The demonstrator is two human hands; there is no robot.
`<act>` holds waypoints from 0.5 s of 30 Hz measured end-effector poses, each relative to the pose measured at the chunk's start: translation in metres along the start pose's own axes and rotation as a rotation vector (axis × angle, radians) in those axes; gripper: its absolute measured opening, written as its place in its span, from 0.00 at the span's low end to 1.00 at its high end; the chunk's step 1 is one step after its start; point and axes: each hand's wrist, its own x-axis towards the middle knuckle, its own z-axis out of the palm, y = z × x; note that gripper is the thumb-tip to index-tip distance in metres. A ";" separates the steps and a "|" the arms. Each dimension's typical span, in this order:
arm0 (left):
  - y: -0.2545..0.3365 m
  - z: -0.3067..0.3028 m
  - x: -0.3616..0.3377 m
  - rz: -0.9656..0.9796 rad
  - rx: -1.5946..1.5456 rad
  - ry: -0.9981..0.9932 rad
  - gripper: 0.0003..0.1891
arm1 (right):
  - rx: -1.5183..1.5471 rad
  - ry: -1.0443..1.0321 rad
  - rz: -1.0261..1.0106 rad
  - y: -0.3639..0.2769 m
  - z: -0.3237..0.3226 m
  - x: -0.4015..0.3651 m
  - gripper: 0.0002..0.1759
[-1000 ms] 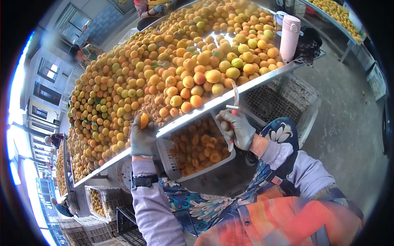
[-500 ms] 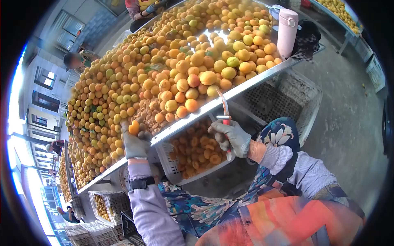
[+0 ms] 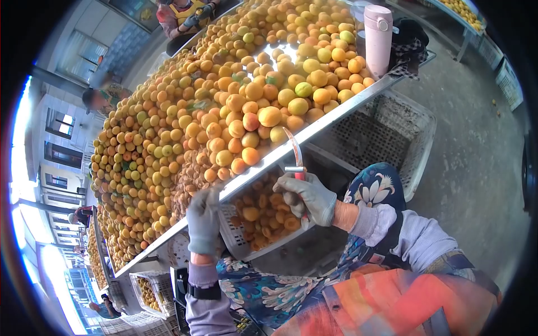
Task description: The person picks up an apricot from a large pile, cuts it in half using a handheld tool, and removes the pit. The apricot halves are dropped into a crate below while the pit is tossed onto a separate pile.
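Right hand [image 3: 311, 197] grips a knife [image 3: 293, 147]. The left hand [image 3: 204, 221], open and empty, is at the table [image 3: 336, 119] edge. The crate [image 3: 228, 225] looks about half filled, and a big heap of apricots [image 3: 224, 106] lies uncut.

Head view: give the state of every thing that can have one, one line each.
left hand, open, fingers up at the table edge, nothing visible in it.
right hand, shut on the knife.
knife, blade pointing up.
pink bottle, upright, lid on.
near crate, partly filled with cut fruit.
far crate, upright, mesh floor showing.
table, heaped with apricots.
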 end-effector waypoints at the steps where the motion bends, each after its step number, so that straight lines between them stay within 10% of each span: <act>1: 0.007 -0.001 0.018 -0.048 -0.124 0.064 0.14 | 0.008 -0.002 0.003 0.000 0.001 0.000 0.07; 8: 0.032 0.037 0.153 0.073 -0.134 0.211 0.25 | 0.006 -0.019 0.007 -0.008 -0.002 -0.003 0.08; 15: 0.040 0.067 0.218 -0.292 0.232 0.026 0.30 | 0.024 -0.045 0.047 -0.010 -0.005 -0.003 0.10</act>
